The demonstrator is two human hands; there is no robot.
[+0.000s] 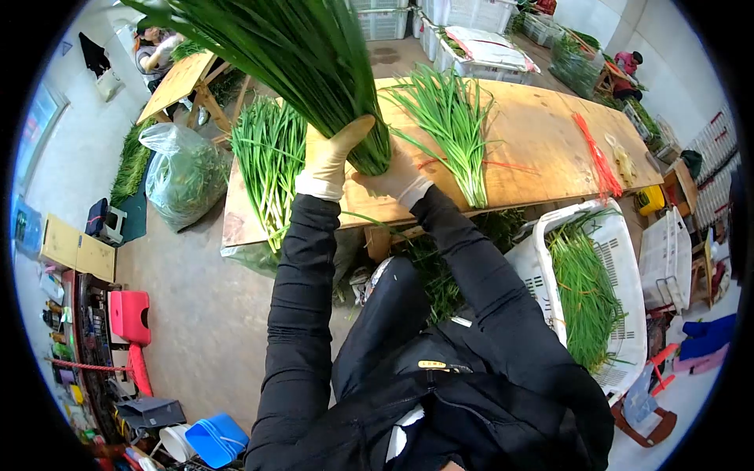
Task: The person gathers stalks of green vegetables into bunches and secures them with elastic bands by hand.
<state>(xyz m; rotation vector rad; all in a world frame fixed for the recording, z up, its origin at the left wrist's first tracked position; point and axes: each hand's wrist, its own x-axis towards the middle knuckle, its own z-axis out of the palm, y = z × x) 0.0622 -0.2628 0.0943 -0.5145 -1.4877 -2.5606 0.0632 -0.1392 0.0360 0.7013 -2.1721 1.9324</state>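
A thick bundle of green garlic chives [314, 71] rises above the wooden table [534, 118], its cut ends toward me. My left hand [334, 157], in a pale glove, is wrapped round the bundle near its lower end. Under and beside those ends my right hand [397, 177], also gloved, presses against them; its fingers are partly hidden behind the stalks. To the left on the table lies a loose pile of chives [271, 165]. A smaller bunch [455, 133] lies to the right, with a red tie [510, 166] beneath it.
More red ties [598, 157] and pale gloves [623, 161] lie on the table's right part. A white crate [628, 314] holding chives stands at my right. A filled plastic bag [184, 177] sits on the floor at left. Two people work farther back.
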